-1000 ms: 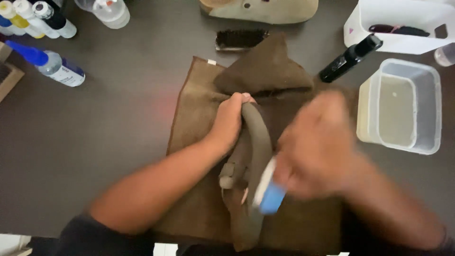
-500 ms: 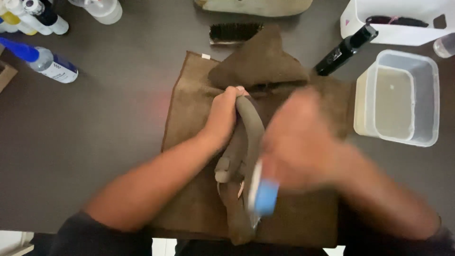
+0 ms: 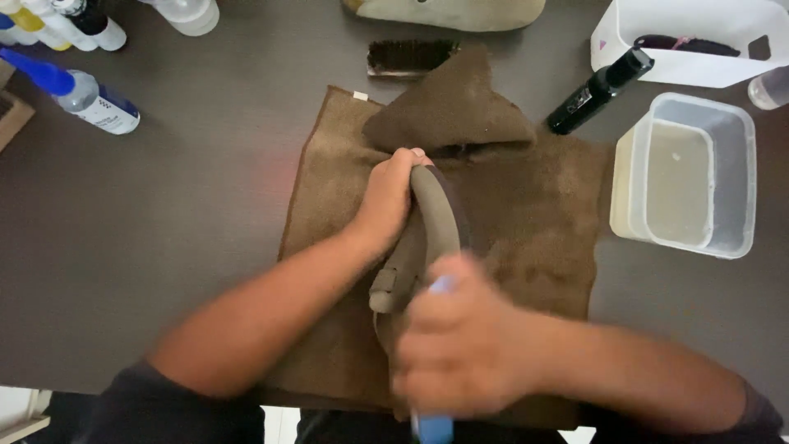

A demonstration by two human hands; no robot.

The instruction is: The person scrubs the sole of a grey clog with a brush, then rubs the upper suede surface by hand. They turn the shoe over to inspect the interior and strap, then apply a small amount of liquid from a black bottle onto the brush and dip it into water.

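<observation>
Left hand [image 3: 386,205] grips a grey-brown sandal [image 3: 427,234] on its edge over a brown towel [image 3: 534,214]; right hand [image 3: 452,353] clenches a blue-handled brush [image 3: 433,427] against it. Scrubbing looks midway.

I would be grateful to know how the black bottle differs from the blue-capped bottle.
The black bottle is dark and opaque; the blue-capped bottle has a clear body. The black bottle lies right of the brown cloth, the blue-capped one far left. Both lie on their sides on the dark table.
</observation>
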